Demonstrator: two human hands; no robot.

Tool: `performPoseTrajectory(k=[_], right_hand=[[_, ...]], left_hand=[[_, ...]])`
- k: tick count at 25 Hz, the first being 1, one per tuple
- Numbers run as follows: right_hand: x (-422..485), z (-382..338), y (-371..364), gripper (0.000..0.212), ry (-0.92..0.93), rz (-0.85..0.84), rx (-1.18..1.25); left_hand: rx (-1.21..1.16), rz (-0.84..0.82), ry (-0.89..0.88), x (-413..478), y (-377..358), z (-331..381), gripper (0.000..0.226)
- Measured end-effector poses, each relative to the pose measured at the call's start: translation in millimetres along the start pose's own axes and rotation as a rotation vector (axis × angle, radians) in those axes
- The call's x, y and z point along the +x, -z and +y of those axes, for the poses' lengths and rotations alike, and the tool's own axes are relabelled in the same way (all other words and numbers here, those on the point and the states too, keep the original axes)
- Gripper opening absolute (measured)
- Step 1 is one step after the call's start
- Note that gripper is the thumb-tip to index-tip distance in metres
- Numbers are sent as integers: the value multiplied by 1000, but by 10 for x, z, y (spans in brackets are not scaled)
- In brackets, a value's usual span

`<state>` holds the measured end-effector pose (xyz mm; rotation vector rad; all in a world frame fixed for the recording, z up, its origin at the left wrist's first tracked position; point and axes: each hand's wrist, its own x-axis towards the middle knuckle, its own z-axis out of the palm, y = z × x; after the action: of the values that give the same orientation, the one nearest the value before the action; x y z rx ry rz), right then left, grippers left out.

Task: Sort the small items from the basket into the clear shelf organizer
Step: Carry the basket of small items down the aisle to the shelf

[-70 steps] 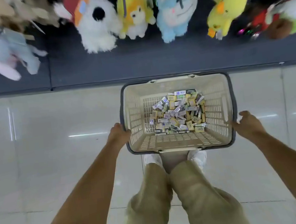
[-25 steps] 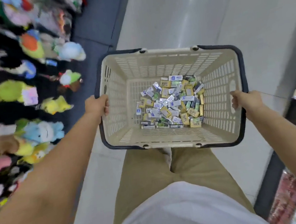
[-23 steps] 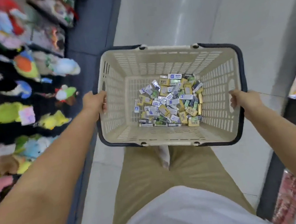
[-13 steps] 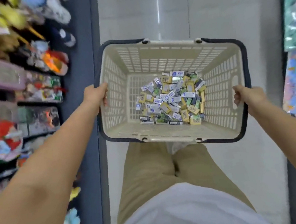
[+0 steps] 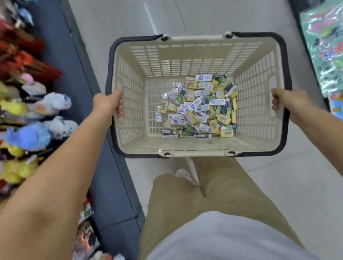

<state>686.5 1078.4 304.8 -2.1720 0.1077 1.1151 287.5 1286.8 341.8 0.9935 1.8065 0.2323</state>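
Left grip [image 5: 108, 104] curled over basket [image 5: 195, 39] left rim, right grip [image 5: 287, 99] clamped on right rim; small boxed items [image 5: 198, 108] heaped on basket floor between, touching neither.

Both bare forearms reach forward from the lower corners of the view, elbows out, wrists roughly straight. Left hand [image 5: 108, 104]: fingers curled over the left side rim of the basket [image 5: 195, 39], gripping it. Right hand [image 5: 287, 98]: fingers curled around the right side rim at the handle slot. The hands are about level and well apart.
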Motion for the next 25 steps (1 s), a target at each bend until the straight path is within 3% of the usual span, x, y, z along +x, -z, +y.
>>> performPoseTrajectory(k=[15, 25], right_hand=[[1874, -3503, -972, 19, -1, 88, 100], [3135, -5698, -1515, 21, -25, 185, 161]], left_hand=[[37, -126, -44, 2613, -629, 3610, 21], [136, -201, -100, 4286, -1187, 6263, 14]])
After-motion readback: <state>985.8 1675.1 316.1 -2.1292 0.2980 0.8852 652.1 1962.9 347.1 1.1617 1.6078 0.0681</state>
